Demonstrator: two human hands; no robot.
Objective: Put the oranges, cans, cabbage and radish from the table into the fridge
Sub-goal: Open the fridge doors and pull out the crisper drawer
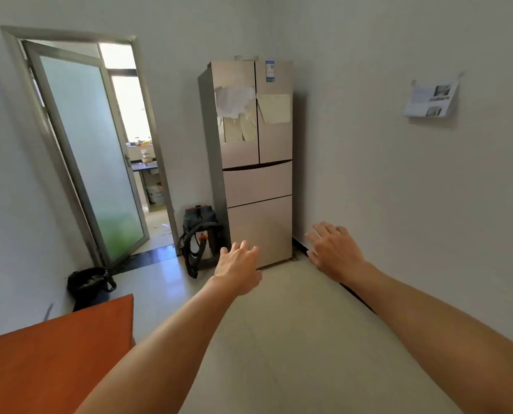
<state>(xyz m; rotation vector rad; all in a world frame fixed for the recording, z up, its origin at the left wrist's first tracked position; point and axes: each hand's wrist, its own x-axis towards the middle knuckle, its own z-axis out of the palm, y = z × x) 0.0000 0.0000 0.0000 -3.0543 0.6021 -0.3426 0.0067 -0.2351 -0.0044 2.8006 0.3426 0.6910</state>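
Note:
A tall beige fridge [258, 180] stands in the far corner with both upper doors and both drawers closed and papers stuck on the doors. My left hand [238, 268] and my right hand [333, 249] are stretched out in front of me toward it, some way short of it, fingers relaxed and holding nothing. A corner of the orange-brown table [55, 360] shows at the lower left. No oranges, cans, cabbage or radish are in view.
A vacuum cleaner with a hose [200, 234] stands left of the fridge. A black bin [89, 285] sits by the left wall. A frosted glass door [90, 156] stands open onto a kitchen. Papers [433, 98] hang on the right wall. Pale floor tiles lie between me and the fridge.

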